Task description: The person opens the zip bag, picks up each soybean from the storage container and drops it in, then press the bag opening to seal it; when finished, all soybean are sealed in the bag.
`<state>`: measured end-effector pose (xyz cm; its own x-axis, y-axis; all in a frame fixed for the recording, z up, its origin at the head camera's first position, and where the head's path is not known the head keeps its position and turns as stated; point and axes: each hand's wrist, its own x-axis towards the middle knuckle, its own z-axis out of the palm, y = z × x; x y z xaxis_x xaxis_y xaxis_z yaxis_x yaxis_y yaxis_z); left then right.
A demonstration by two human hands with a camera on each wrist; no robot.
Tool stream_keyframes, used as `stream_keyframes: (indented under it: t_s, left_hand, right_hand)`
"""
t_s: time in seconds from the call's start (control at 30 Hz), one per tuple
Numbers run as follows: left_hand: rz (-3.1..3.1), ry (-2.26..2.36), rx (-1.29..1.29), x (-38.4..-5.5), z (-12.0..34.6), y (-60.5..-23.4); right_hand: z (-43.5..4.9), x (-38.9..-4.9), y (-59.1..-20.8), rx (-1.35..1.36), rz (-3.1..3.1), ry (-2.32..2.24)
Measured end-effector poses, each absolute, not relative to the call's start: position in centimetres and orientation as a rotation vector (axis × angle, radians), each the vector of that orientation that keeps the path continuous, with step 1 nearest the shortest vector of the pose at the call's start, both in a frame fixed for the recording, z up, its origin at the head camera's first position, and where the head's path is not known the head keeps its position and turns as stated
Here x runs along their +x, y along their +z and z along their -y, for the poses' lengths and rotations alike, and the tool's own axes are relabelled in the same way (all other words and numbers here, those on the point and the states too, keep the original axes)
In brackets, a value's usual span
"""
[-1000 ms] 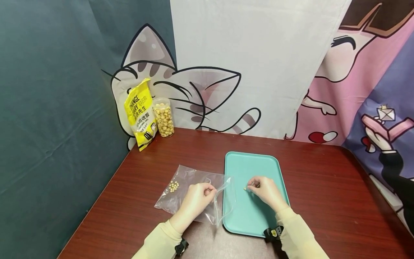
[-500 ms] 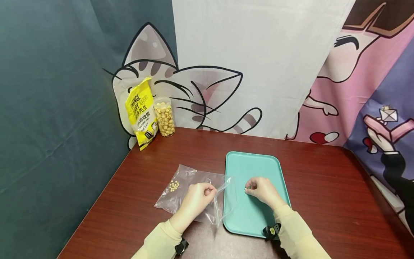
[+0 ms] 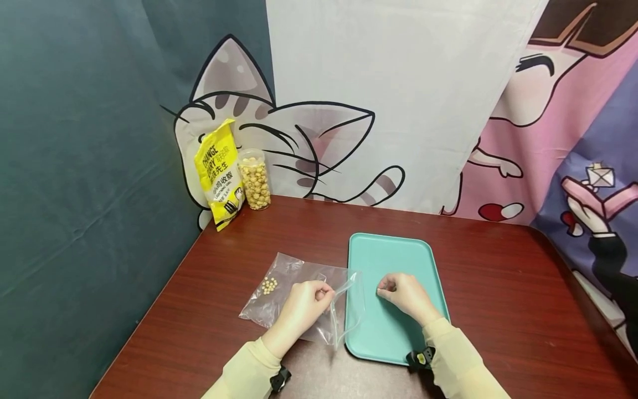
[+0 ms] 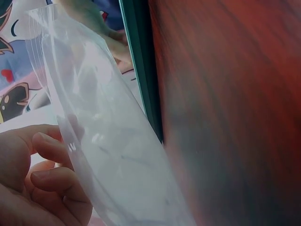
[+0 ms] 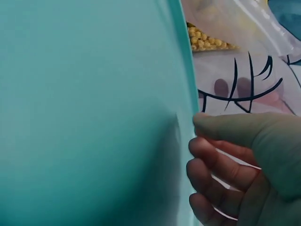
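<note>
My left hand (image 3: 312,299) pinches a clear zip bag (image 3: 299,274) near its open end, and the bag's mouth faces right over the tray's left edge. At the bag's far left end lie several small round yellow pieces like chickpeas (image 3: 269,285). In the left wrist view, curled fingers (image 4: 59,181) touch the clear plastic (image 4: 117,155). Over the turquoise tray (image 3: 389,249), my right hand (image 3: 406,293) has its thumb and index fingertips together. The chickpea seen there earlier is hidden now. The right wrist view shows the thumb (image 5: 230,127) above bent fingers, with no piece visible.
At the back left stand a yellow snack bag (image 3: 219,174) and a clear jar (image 3: 255,180) of yellowish balls. Printed cloths (image 3: 399,83) hang behind the dark red wooden table (image 3: 309,227). Dark green cloth (image 3: 89,194) runs along the left side.
My right fingertips have closed over the small chickpea visible a second ago, which no longer shows on the tray. My left hand and the zip bag stay in place.
</note>
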<state>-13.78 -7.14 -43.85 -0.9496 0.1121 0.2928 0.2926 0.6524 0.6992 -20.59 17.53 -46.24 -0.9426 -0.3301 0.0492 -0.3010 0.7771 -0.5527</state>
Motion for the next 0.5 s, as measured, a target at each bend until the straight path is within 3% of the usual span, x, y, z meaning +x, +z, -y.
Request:
stream_keyframes:
  t_s: [0.5]
  left_hand:
    - [2.662,-1.168,-0.316,-13.8,7.1,-43.9]
  right_hand:
    - [-16.1,-16.9,-43.8,-0.762,-2.884,-1.182]
